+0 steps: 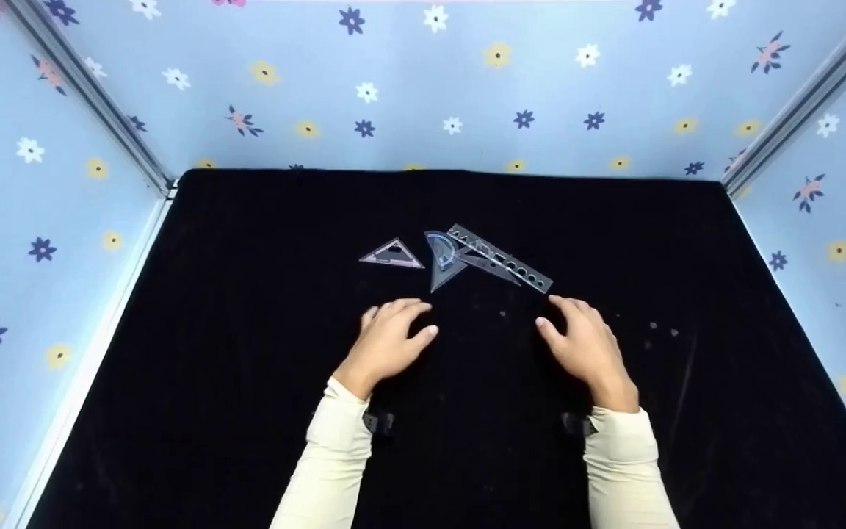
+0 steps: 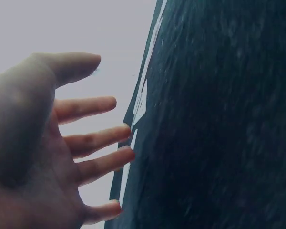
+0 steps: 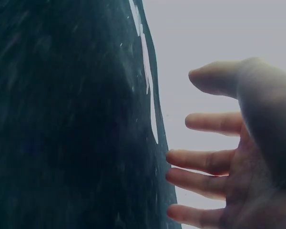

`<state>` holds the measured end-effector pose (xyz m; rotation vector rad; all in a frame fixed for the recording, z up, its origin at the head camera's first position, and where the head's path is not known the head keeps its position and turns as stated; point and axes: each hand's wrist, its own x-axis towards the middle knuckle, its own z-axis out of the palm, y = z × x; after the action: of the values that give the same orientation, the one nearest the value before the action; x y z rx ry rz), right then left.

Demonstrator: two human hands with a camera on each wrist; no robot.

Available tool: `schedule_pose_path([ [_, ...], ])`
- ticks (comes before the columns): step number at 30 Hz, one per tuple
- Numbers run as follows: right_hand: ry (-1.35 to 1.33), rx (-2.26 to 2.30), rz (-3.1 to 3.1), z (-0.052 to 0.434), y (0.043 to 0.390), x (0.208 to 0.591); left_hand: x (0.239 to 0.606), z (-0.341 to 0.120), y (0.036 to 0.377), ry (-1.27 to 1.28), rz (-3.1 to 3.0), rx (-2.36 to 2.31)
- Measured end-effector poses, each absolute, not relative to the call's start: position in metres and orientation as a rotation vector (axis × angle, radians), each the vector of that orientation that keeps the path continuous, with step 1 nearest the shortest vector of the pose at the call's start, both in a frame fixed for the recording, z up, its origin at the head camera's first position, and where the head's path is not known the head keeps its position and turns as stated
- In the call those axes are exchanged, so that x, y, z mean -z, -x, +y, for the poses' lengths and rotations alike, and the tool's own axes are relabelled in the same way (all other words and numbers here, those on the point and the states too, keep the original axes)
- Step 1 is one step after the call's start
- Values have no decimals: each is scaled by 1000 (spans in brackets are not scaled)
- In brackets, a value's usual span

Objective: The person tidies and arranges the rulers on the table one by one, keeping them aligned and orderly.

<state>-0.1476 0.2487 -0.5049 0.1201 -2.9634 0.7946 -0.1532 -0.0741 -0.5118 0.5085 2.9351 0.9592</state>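
Note:
In the head view my left hand (image 1: 386, 342) hovers or rests over the black cloth, fingers spread and holding nothing. Ahead of it lies a small clear set square (image 1: 377, 257) with pinkish edges. To the right, a clear protractor (image 1: 440, 248) with blue markings overlaps a triangular clear piece (image 1: 443, 278). A clear stencil ruler (image 1: 498, 257) slants across another thin clear triangular piece (image 1: 487, 266). My right hand (image 1: 584, 344), also empty, has its fingertips near the ruler's lower right end. Both wrist views show the left palm (image 2: 43, 138) and right palm (image 3: 257, 152) with fingers apart.
Black cloth (image 1: 467, 411) covers the table. Blue flowered panels (image 1: 423, 88) stand at the back and both sides, with metal posts (image 1: 92, 88) at the corners. A few small pale specks (image 1: 653, 325) lie right of my right hand.

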Motion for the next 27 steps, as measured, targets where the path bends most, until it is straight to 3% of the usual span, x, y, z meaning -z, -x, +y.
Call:
schedule_pose_path([
  [9, 44, -998, -2811, 242, 163, 509, 511, -58, 173, -526, 2930, -1091],
  [27, 67, -1298, -2575, 236, 168, 525, 507, -58, 189, -530, 2966, -1094],
])
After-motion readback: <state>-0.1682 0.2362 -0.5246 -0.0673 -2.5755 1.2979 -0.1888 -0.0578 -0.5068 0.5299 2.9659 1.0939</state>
